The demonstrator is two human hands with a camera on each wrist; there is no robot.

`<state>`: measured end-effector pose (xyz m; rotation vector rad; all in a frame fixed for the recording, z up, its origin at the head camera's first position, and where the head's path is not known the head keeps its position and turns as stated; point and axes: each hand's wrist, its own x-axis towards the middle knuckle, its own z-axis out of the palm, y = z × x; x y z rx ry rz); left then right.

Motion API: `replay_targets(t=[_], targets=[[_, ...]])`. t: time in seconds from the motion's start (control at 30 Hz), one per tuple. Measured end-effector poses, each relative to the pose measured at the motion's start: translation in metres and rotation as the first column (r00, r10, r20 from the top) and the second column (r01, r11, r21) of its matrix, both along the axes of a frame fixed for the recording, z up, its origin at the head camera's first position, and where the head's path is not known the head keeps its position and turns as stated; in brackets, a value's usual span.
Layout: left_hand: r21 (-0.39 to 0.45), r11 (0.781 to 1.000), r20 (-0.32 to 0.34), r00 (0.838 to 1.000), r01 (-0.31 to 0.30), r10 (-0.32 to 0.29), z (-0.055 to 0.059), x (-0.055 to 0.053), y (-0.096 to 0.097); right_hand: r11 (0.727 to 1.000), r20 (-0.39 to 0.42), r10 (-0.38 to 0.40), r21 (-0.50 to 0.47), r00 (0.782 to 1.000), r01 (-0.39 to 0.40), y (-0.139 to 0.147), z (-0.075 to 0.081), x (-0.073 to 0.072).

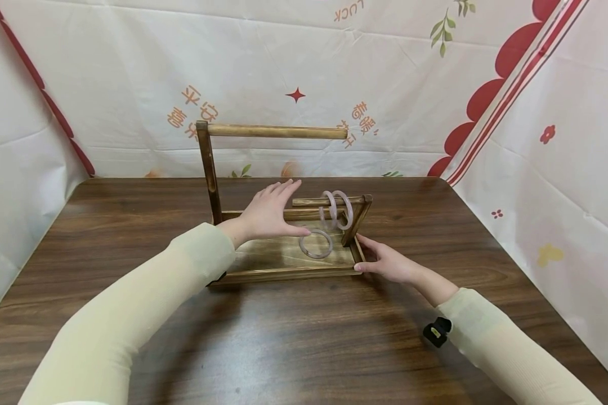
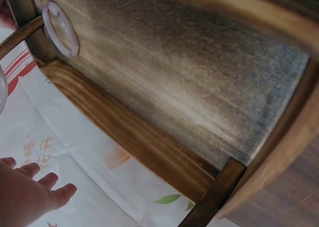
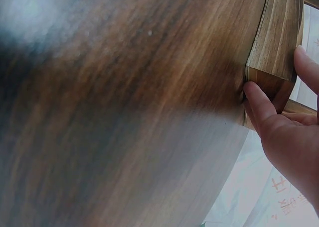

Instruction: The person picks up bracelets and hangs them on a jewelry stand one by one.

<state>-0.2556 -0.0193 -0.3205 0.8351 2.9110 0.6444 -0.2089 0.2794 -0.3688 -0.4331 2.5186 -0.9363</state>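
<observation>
A wooden bangle stand (image 1: 284, 275) has a shallow tray base, a tall post with a long bar at the left and a short post with a low bar at the right. Two pale lilac bangles (image 1: 345, 211) hang on the low bar. A third bangle (image 1: 316, 244) is lower down, against the tray floor. Over the tray, my left hand (image 1: 266, 214) is spread with straight fingers and holds nothing; its thumb tip appears close to the lower bangle. My right hand (image 1: 389, 263) grips the tray's right end, thumb on the rim near the front corner and fingers along the outer side.
The stand is on a dark brown wooden table (image 1: 284, 349). A white printed cloth (image 1: 284, 56) with red scalloped trim hangs behind and at the sides. The tall post's upper bar (image 1: 278, 131) extends above my left hand.
</observation>
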Motion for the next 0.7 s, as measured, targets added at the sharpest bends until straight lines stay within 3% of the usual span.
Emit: replay_targets(t=[0.23, 0.5, 0.7], targets=[[-0.020, 1.000, 0.001, 1.000, 0.011, -0.011, -0.008, 0.001, 0.003, 1.000, -0.007, 0.011, -0.003, 1.000, -0.011, -0.001, 0.001, 0.001], [-0.144, 0.989, 0.006, 0.999, 0.034, -0.034, -0.020, 0.004, 0.008, 1.000, -0.018, 0.021, 0.002, 1.000, -0.021, 0.000, 0.000, 0.001], [-0.180, 0.983, 0.018, 0.999, 0.041, -0.038, -0.025, 0.004, 0.011, 1.000, -0.012, 0.012, 0.001, 1.000, -0.012, 0.000, 0.000, 0.001]])
